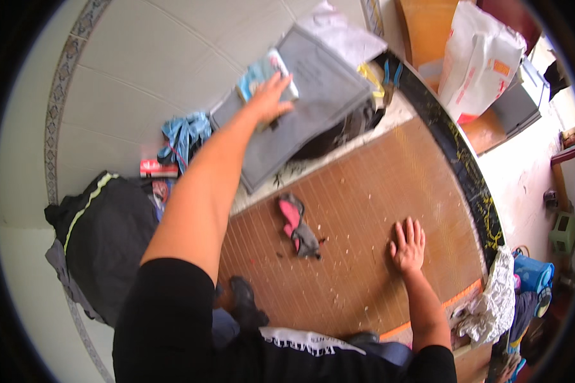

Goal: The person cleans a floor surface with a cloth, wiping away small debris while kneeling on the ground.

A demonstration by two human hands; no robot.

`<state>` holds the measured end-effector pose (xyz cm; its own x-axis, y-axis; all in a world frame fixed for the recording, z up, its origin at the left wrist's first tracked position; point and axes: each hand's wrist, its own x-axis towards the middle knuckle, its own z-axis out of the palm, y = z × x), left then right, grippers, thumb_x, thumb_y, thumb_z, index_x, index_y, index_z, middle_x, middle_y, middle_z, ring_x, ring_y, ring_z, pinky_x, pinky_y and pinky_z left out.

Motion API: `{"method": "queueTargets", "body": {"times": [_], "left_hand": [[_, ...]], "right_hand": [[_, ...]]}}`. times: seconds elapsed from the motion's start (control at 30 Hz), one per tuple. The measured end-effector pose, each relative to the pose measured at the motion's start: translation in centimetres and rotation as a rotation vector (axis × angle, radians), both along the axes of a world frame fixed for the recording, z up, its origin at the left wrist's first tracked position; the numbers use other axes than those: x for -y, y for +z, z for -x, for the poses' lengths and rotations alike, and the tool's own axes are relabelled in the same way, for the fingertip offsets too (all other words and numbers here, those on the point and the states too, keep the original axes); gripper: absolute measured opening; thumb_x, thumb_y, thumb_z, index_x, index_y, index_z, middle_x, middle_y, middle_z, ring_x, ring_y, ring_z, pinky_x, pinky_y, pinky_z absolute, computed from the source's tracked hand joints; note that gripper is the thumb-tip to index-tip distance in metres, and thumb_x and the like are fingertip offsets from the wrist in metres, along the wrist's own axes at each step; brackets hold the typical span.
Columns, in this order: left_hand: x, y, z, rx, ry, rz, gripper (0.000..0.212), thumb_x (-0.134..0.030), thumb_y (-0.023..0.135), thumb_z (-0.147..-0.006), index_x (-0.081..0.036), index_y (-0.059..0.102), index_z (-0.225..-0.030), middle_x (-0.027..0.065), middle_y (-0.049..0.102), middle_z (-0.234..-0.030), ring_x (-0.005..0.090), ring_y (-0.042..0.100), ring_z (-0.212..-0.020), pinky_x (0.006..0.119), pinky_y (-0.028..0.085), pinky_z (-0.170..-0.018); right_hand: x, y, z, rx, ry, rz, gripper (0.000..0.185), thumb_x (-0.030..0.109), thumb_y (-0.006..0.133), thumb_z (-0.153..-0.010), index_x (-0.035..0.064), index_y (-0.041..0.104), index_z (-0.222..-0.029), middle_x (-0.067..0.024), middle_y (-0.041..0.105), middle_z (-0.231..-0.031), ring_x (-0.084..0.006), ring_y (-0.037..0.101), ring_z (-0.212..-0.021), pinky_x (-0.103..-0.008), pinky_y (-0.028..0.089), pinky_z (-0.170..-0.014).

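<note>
My left hand (pixel 268 98) reaches out over a blue and white soft packet (pixel 258 76) on a grey box-like case (pixel 311 72) against the tiled wall. Its fingers are spread over the packet's near side; whether they grip it is hidden. A small dark thing (pixel 274 124) shows just under the wrist. My right hand (pixel 407 246) lies flat on a brown slatted mat (pixel 364 191), fingers slightly apart and nothing in it. Between my arms a crumpled pink and grey work glove (pixel 299 227) rests on the mat, with pale crumbs scattered around it.
Blue-handled pliers (pixel 391 74) lie beyond the case by a black stone edge (pixel 453 127). A black bag (pixel 110 239) and blue crumpled plastic (pixel 187 136) sit at left. A white plastic bag (pixel 481 62) stands far right. Crinkled silver foil (pixel 488 301) lies near my right forearm.
</note>
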<state>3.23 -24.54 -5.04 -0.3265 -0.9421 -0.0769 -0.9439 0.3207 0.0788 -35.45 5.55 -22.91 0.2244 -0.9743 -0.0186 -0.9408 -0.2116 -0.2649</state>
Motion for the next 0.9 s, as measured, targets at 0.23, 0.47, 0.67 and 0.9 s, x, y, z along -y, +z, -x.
{"method": "queueTargets", "body": {"times": [0.23, 0.47, 0.67, 0.9], "left_hand": [[-5.0, 0.8, 1.7, -0.057, -0.206, 0.363, 0.058, -0.024, 0.061, -0.073, -0.019, 0.035, -0.126, 0.0122, 0.036, -0.127, 0.0309, 0.038, -0.112, 0.039, 0.034, -0.092], [-32.3, 6.9, -11.7, -0.094, -0.069, -0.41, 0.047, -0.013, 0.062, -0.071, -0.009, 0.046, -0.115, 0.0165, 0.038, -0.126, 0.0331, 0.036, -0.115, 0.04, 0.032, -0.094], [-52.9, 2.0, -19.6, -0.568, 0.88, -1.126, 0.042, -0.014, 0.053, -0.081, -0.004, 0.043, -0.12, 0.0155, 0.051, -0.113, 0.0207, 0.049, -0.103, 0.029, 0.038, -0.087], [-56.4, -7.2, -23.3, -1.005, 1.301, -0.318, 0.076, -0.023, 0.057, -0.078, -0.01, 0.008, -0.135, 0.012, 0.026, -0.134, 0.0229, 0.038, -0.112, 0.035, 0.032, -0.091]], "right_hand": [[1.0, 0.4, -0.8, -0.088, 0.001, -0.03, 0.053, 0.031, 0.049, -0.078, 0.0198, 0.035, -0.127, -0.0087, 0.025, -0.135, -0.0287, 0.021, -0.124, -0.0418, 0.018, -0.102], [1.7, 0.9, -2.6, 0.025, 0.129, 0.078, 0.046, 0.019, 0.06, -0.073, 0.0077, 0.045, -0.115, -0.0155, 0.035, -0.125, -0.034, 0.029, -0.118, -0.0427, 0.029, -0.097], [3.6, 6.2, -20.3, 0.272, 0.595, 0.007, 0.063, 0.029, 0.065, -0.068, 0.0099, 0.039, -0.122, -0.0182, 0.027, -0.131, -0.0349, 0.026, -0.121, -0.0413, 0.027, -0.098], [4.5, -3.7, -27.1, 0.138, 0.514, 0.127, 0.042, 0.02, 0.055, -0.077, 0.0119, 0.045, -0.117, -0.0134, 0.035, -0.126, -0.0341, 0.034, -0.114, -0.0387, 0.031, -0.096]]}}
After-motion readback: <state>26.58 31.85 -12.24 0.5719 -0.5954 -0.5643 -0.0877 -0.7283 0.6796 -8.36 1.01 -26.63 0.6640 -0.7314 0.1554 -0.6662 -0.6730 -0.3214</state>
